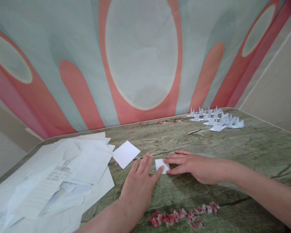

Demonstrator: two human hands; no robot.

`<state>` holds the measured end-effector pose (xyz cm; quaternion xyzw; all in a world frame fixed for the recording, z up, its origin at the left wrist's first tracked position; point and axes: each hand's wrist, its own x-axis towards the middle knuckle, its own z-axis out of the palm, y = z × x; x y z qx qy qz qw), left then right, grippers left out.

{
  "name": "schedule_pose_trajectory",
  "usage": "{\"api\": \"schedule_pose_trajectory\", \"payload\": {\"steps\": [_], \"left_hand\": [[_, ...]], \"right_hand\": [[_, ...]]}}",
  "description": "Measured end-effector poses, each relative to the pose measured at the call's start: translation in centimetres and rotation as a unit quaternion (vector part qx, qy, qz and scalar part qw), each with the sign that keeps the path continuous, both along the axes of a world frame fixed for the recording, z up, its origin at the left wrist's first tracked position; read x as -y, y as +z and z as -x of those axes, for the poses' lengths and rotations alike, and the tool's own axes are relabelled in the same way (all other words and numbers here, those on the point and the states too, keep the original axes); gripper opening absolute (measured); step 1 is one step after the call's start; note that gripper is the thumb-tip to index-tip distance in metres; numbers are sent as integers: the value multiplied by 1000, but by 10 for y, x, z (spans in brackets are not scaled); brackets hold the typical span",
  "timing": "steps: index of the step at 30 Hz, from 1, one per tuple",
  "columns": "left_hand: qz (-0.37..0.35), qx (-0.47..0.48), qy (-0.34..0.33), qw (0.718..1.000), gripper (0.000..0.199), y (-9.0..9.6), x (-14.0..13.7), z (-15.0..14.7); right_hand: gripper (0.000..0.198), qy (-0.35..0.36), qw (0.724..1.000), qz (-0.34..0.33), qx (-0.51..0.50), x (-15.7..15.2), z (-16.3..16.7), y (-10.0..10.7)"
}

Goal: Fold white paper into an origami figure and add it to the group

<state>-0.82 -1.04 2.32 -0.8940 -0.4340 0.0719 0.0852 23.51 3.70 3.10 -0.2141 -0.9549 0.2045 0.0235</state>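
Note:
A small folded square of white paper (158, 164) lies flat on the table in front of me. My left hand (141, 176) rests to its left with fingers stretched out, the thumb tip pressing on the paper. From the right, my right hand (188, 163) reaches in, fingers extended, with its fingertips on the paper's right edge. Just beyond my left fingers is a larger white paper square (126, 154), turned like a diamond.
A big loose pile of white paper sheets (87, 158), some printed, covers the left side of the table (232, 155). Several folded white paper cranes (218, 119) stand at the back right. Behind the table rises a patterned wall covering (140, 55).

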Motion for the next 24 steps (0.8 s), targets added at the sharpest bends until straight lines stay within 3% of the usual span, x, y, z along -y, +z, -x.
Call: {"api": "schedule_pose_trajectory", "payload": {"steps": [16,24], "left_hand": [[34,-13,11,999,41,19,-8,4],[12,28,20,999,46,20,2,-5]], "right_hand": [[83,-7,999,32,23,1,1,6],[79,-6,1000,13,14,2,2,7]]}}
